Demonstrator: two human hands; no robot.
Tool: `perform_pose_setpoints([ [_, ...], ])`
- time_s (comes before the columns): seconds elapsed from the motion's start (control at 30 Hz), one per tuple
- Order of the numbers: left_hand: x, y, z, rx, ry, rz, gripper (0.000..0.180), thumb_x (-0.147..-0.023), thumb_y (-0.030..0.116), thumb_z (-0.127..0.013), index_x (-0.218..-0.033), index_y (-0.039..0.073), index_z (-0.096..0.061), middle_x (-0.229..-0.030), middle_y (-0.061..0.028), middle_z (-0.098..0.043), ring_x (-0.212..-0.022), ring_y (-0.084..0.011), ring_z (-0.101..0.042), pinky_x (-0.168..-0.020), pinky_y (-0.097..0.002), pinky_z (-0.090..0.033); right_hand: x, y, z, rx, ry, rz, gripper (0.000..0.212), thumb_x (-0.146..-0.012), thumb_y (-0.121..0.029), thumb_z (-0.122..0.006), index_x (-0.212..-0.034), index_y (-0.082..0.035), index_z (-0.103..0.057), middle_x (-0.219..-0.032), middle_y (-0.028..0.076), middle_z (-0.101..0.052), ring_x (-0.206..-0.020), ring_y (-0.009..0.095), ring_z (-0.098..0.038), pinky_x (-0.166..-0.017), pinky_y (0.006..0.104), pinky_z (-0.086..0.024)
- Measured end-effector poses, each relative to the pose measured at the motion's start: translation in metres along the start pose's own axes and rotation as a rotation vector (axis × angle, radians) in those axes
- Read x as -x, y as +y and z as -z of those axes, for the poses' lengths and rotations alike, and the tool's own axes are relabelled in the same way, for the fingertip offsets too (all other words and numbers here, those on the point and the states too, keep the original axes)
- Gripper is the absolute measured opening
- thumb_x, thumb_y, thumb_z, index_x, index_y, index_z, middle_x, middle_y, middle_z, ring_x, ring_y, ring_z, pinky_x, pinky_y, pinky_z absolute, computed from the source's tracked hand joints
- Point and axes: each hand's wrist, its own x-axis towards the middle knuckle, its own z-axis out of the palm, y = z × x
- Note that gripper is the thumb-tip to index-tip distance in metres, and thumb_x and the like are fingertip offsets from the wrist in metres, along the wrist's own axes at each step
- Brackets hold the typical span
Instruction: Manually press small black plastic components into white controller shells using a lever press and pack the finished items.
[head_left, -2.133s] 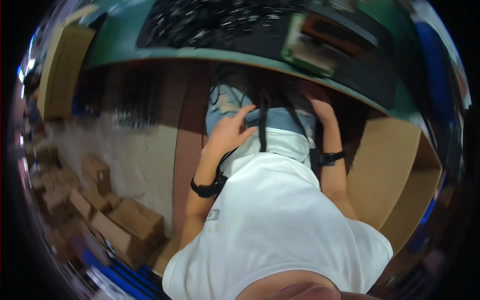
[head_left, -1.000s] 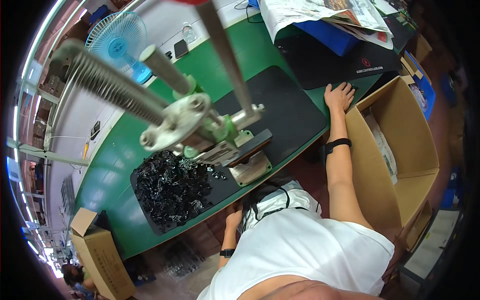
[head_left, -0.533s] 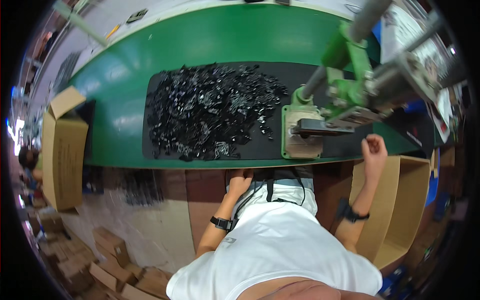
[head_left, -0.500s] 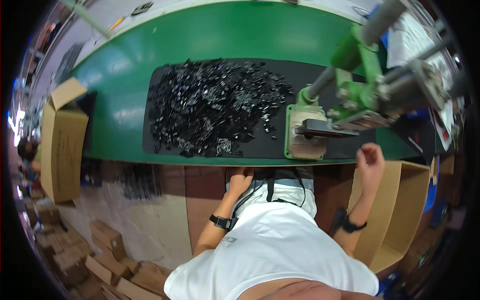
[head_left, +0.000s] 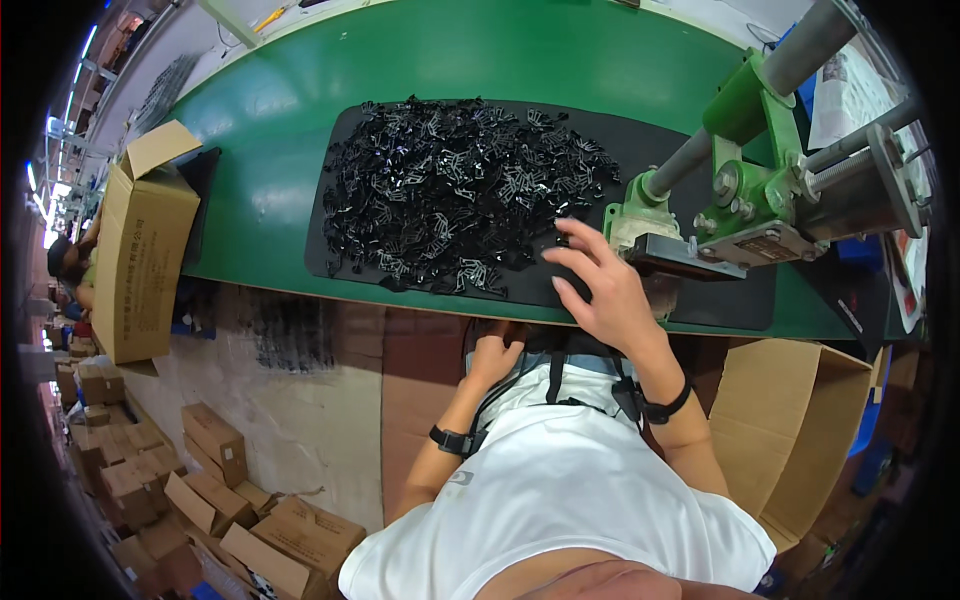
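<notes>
My right hand [head_left: 607, 294] hovers over the near edge of the black mat [head_left: 560, 287], its fingers open and spread, with nothing visible in them. Its fingertips are close to the right side of a wide heap of small black shiny pieces [head_left: 440, 190]. Beside this hand stands a green hand press [head_left: 745, 195], its base [head_left: 640, 228] partly hidden by my fingers. My left hand [head_left: 495, 357] rests low at my lap, just below the table edge, with the fingers curled in. Whatever it may hold is hidden.
A tall cardboard box [head_left: 145, 265] stands at the table's left end. Another open carton [head_left: 765, 420] sits to my right, below the green table [head_left: 270, 200]. Several boxes [head_left: 215, 440] are on the floor at lower left. A person [head_left: 75, 260] is at far left.
My right hand has moved left from beside the press to the heap's right edge, and its fingers have spread. My left hand stays at my lap. The whole view has shifted slightly.
</notes>
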Motion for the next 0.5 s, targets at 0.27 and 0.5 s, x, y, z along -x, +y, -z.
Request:
perform_pose_setpoints([
  [0.27, -0.02, -0.007, 0.002, -0.099, -0.201, -0.018, 0.043, -0.087, 0.03, -0.06, -0.123, 0.006, -0.057, -0.12, -0.0236, -0.06, -0.108, -0.0402, -0.058, -0.089, -0.0433, -0.046, 0.125, -0.028, 0.126, 0.396, 0.253, -0.128, 0.025, -0.069, -0.003, -0.073, -0.093, -0.008, -0.07, -0.095, 0.006, -0.069, -0.087, 0.025, -0.066, -0.078, 0.0355, -0.054],
  [0.5, -0.066, -0.019, -0.007, -0.071, -0.451, -0.13, 0.028, -0.091, 0.002, -0.056, -0.12, 0.004, -0.055, -0.104, -0.0097, -0.064, -0.093, -0.0188, -0.061, -0.082, -0.0302, -0.047, 0.309, -0.036, 0.215, 1.137, 0.55, -0.812, 0.046, -0.077, -0.019, -0.07, -0.117, -0.003, -0.057, -0.094, 0.016, -0.067, -0.089, 0.038, -0.064, -0.08, 0.0439, -0.051],
])
